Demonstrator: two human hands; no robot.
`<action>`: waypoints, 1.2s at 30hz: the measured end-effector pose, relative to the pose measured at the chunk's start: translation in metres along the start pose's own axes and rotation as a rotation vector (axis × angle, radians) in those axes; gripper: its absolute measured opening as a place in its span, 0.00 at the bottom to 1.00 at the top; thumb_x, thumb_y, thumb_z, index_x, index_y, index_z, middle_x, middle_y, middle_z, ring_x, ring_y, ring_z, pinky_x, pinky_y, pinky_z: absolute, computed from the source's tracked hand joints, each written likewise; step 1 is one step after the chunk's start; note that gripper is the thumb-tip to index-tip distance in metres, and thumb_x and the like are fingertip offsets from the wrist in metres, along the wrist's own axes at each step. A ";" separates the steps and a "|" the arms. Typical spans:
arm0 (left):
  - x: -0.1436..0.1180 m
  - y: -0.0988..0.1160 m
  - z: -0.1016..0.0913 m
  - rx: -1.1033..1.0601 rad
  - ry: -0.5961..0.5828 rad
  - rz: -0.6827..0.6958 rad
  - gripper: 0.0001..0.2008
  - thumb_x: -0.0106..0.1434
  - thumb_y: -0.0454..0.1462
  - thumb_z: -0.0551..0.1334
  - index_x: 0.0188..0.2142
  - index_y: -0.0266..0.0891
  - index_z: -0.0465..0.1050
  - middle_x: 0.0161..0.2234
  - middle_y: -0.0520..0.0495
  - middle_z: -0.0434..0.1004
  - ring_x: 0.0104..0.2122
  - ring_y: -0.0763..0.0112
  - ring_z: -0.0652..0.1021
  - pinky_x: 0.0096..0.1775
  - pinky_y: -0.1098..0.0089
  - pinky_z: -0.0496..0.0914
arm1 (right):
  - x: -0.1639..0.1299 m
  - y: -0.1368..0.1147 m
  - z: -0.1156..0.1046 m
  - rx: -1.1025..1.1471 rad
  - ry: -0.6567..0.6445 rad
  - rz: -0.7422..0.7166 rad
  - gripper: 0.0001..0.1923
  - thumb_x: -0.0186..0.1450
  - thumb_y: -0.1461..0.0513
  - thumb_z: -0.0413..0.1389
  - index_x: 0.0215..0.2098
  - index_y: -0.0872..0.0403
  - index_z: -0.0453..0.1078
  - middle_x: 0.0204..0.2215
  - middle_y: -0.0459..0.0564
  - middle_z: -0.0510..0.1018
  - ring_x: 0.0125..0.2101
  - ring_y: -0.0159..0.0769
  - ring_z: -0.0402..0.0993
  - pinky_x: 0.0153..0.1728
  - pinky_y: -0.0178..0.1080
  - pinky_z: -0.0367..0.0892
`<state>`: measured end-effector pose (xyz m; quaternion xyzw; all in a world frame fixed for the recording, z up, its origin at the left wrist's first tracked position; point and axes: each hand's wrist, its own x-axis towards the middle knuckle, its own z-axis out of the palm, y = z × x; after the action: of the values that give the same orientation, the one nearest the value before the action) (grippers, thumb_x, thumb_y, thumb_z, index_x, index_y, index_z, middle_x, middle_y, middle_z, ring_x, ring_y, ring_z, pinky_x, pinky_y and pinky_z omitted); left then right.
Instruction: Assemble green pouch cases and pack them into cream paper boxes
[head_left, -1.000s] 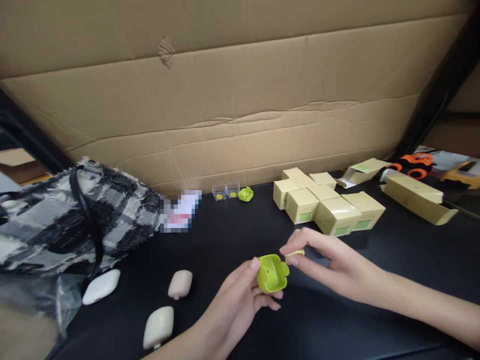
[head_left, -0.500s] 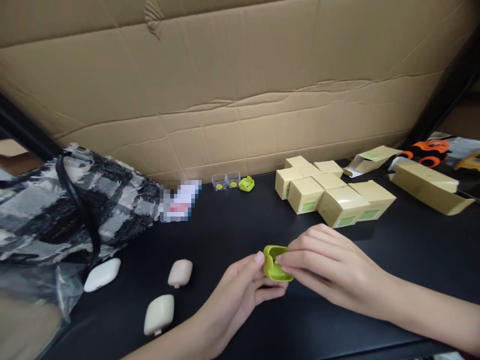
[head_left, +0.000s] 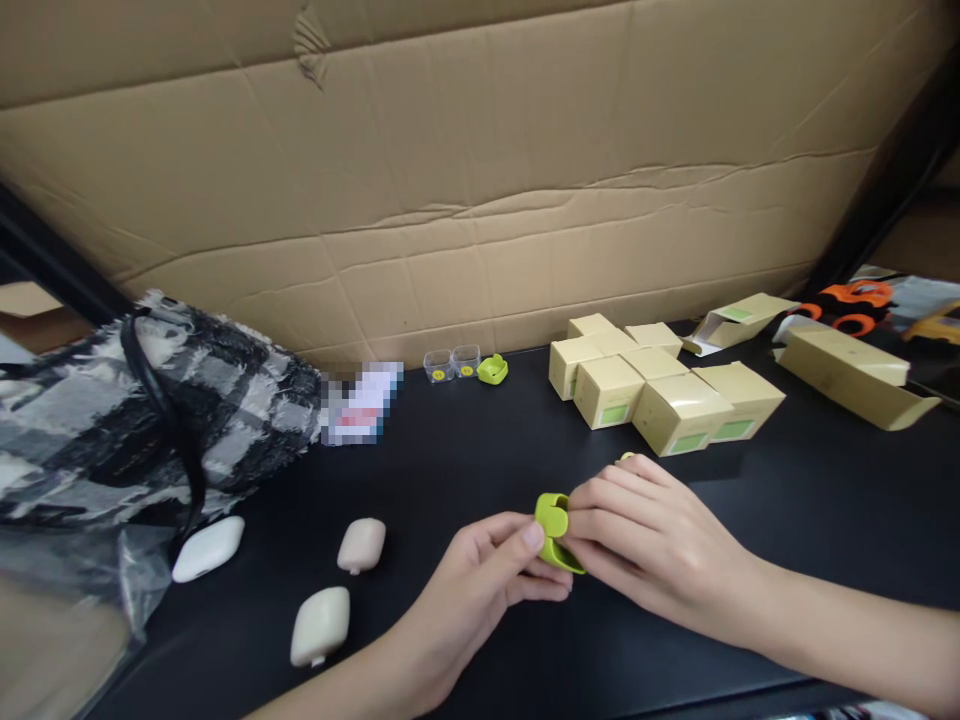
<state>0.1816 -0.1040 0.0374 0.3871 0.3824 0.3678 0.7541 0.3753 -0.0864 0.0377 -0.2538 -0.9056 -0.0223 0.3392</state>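
My left hand point(head_left: 499, 560) pinches a bright green earbud case cover point(head_left: 552, 515), thumb on its front and fingers beneath. My right hand point(head_left: 645, 530) is closed at the cover's right side. Its fingertips reach the hollow opening and are partly hidden there. A small yellow bit point(head_left: 627, 457) shows above the right knuckles; what it belongs to is hidden. To the left lie a pinkish earbud case point(head_left: 361, 545), a cream earbud case point(head_left: 321, 626) and a white earbud case point(head_left: 209, 549). Farther back, another green cover piece point(head_left: 493, 369) sits beside two clear shells point(head_left: 452, 364) with yellow stickers.
Several pale yellow boxes point(head_left: 611, 390) stand together at the back right. Opened boxes point(head_left: 844, 365) and an orange toy vehicle point(head_left: 855, 305) lie beyond them. A black-and-white checked bag point(head_left: 225, 400) and clear plastic point(head_left: 139, 585) occupy the left. Cardboard point(head_left: 480, 130) rises behind.
The green cover has turned in my hands, so its rounded flap now faces me more. My right hand has shifted slightly left, and the yellow bit has come into view above it.
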 end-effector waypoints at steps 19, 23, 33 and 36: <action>-0.005 -0.004 -0.006 0.610 0.056 0.154 0.11 0.62 0.43 0.57 0.28 0.39 0.63 0.16 0.56 0.66 0.16 0.77 0.68 0.20 0.76 0.63 | 0.004 -0.006 -0.001 0.328 -0.045 0.237 0.08 0.66 0.69 0.50 0.30 0.53 0.63 0.29 0.45 0.71 0.29 0.31 0.67 0.33 0.38 0.59; -0.008 -0.001 -0.005 0.719 0.037 0.315 0.05 0.59 0.36 0.57 0.27 0.39 0.62 0.22 0.55 0.64 0.23 0.76 0.67 0.27 0.74 0.62 | 0.005 -0.009 -0.010 0.525 -0.018 0.303 0.07 0.61 0.67 0.55 0.34 0.50 0.62 0.32 0.45 0.66 0.32 0.31 0.66 0.34 0.34 0.64; -0.004 -0.003 -0.013 0.882 0.060 0.412 0.10 0.51 0.30 0.55 0.23 0.42 0.53 0.21 0.58 0.56 0.21 0.77 0.60 0.24 0.74 0.55 | 0.007 -0.016 -0.008 0.643 -0.206 0.492 0.26 0.51 0.67 0.62 0.47 0.51 0.62 0.36 0.44 0.74 0.36 0.33 0.71 0.39 0.33 0.67; -0.002 -0.001 -0.013 0.913 0.076 0.405 0.11 0.51 0.29 0.55 0.22 0.43 0.52 0.20 0.59 0.55 0.20 0.78 0.60 0.24 0.74 0.55 | 0.008 -0.017 -0.009 0.611 -0.126 0.499 0.26 0.48 0.69 0.61 0.45 0.51 0.64 0.33 0.42 0.74 0.33 0.32 0.70 0.36 0.32 0.67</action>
<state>0.1698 -0.1021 0.0313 0.7306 0.4486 0.3159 0.4065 0.3679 -0.0995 0.0515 -0.3541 -0.8000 0.3469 0.3380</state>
